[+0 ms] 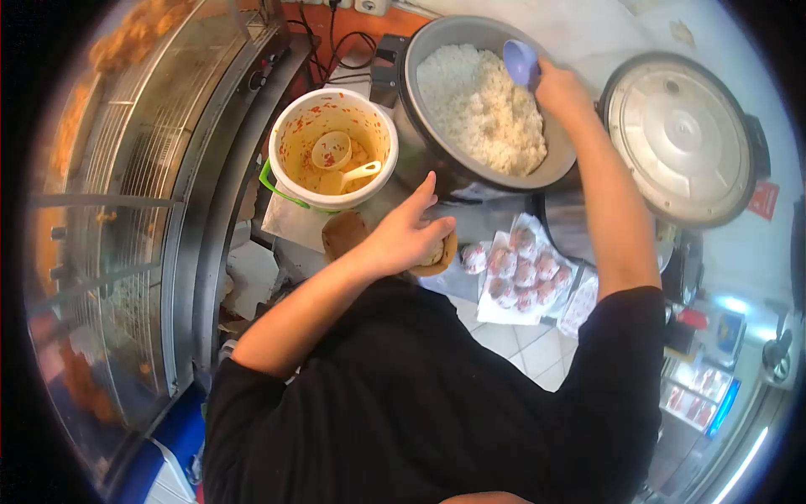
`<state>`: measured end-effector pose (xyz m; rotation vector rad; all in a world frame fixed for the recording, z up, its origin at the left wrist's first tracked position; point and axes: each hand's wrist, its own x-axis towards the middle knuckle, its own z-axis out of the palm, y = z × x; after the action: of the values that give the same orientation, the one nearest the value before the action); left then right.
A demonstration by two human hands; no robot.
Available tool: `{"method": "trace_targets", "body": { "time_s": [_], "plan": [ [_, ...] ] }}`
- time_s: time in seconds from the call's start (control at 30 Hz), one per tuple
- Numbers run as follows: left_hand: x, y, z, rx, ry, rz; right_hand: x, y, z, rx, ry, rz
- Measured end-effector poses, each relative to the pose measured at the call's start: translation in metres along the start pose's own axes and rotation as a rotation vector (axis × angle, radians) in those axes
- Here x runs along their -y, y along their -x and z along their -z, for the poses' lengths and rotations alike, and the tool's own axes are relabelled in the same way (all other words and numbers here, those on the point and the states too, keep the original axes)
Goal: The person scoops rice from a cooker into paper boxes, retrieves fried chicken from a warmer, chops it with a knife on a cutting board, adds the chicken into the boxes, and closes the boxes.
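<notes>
In the upper part of the head view, my right hand (564,94) grips a blue-purple rice scoop (520,63) at the edge of a large pot (558,160) of cooked white rice (487,109). The scoop's bowl hangs over the rice; its handle is hidden in my fist. My left hand (407,233) reaches over a brown paper food box (438,260), with fingers stretched and spread apart. Part of the box shows right of the hand, with pale food inside, and a brown flap (342,233) shows to its left. Whether my left hand touches the box is unclear.
Left of the pot stands a white bucket (285,168) with red-flecked sauce residue, a ladle (332,151) and a pale spoon (363,170). Several wrapped balls (525,273) lie on white paper. A pot lid (680,139) stands at right; a glass food cabinet (126,210) at left.
</notes>
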<state>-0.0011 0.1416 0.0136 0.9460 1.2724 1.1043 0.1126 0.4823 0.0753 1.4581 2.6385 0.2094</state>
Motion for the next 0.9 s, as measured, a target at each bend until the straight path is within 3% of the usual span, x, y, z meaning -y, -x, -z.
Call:
{"method": "trace_targets", "body": {
  "time_s": [0.07,0.27,0.53,0.73,0.9],
  "plan": [
    [0.006,-0.013,-0.016,-0.128,0.074,-0.032,0.015,-0.021,-0.008,-0.004,0.039,0.053],
    [0.000,-0.022,-0.040,-0.159,0.206,-0.032,0.042,-0.036,-0.034,0.076,-0.065,0.111],
    [0.011,-0.027,-0.060,-0.267,0.174,-0.087,0.057,-0.050,-0.031,0.253,-0.005,0.447],
    [0.016,-0.028,-0.058,-0.277,0.226,-0.107,0.075,-0.042,-0.016,0.237,0.065,0.730],
    [0.015,-0.028,-0.056,-0.251,0.185,-0.123,0.086,-0.001,-0.008,0.075,0.207,0.715]
  ]
}}
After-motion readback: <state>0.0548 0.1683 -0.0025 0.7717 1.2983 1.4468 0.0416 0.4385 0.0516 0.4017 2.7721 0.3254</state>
